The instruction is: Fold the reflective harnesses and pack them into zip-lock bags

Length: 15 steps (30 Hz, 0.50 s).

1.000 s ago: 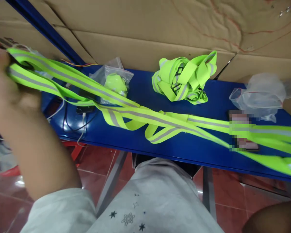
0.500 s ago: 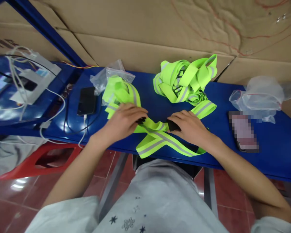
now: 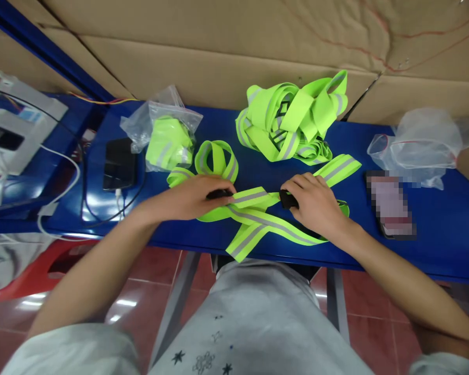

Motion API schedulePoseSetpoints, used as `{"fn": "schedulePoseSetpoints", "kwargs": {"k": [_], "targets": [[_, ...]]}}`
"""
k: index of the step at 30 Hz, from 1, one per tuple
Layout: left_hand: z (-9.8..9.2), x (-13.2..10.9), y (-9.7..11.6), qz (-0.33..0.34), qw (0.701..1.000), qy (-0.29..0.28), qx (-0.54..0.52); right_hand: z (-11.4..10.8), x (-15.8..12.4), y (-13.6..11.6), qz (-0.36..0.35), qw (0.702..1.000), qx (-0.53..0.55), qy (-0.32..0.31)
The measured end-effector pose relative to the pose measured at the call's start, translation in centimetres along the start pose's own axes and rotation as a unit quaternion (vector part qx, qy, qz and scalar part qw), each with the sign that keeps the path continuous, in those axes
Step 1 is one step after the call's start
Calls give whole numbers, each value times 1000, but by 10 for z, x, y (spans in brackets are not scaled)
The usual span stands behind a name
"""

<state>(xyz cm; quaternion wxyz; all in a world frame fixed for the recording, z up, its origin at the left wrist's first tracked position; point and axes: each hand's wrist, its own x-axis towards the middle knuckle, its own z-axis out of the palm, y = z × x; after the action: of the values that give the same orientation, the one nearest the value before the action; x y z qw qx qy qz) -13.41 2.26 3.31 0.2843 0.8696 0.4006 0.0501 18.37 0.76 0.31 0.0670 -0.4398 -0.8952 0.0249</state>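
A neon-yellow reflective strap (image 3: 258,221) with a grey stripe lies crossed and looped between my hands at the table's front edge. My left hand (image 3: 195,198) is closed on a black buckle piece (image 3: 219,194) at the strap. In my right hand (image 3: 315,200) is another black buckle piece (image 3: 287,199), gripped between thumb and fingers. The two pieces are apart, with a short run of strap between them. One strap loop (image 3: 217,156) stands up beyond my left hand. More strap sticks out past my right hand, which hides part of it.
A heap of similar straps (image 3: 289,117) lies at the back. Back left is a clear bag (image 3: 170,140) with a folded yellow strap inside. A plugged-in black phone (image 3: 119,164) lies left, another phone (image 3: 391,203) right, near empty-looking plastic bags (image 3: 426,146). A power strip (image 3: 19,125) with cables is far left.
My hands have drawn slightly apart, each keeping its black piece. The strap between them is straighter, and the loop by my left hand now stands clear of the bag. The view has shifted a little.
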Motion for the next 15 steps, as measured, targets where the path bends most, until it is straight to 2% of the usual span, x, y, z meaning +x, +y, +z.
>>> {"fn": "schedulePoseSetpoints", "kwargs": {"k": [3, 5, 8, 10, 15], "targets": [[-23, 6, -4, -36, 988, -111, -104, 1, -7, 5, 7, 999, -38, 15], [-29, 10, -7, -57, 984, -135, -106, 1, -8, 9, 30, 998, -51, 22], [-24, 15, -6, -74, 995, -63, 1, 2, -8, 14, 55, 997, -46, 24], [-16, 15, -1, -63, 996, -25, 58, 2, -7, 16, 61, 997, -46, 17], [-2, 13, 16, -49, 990, -5, 130, 2, -8, 21, 97, 994, -39, 13]]}}
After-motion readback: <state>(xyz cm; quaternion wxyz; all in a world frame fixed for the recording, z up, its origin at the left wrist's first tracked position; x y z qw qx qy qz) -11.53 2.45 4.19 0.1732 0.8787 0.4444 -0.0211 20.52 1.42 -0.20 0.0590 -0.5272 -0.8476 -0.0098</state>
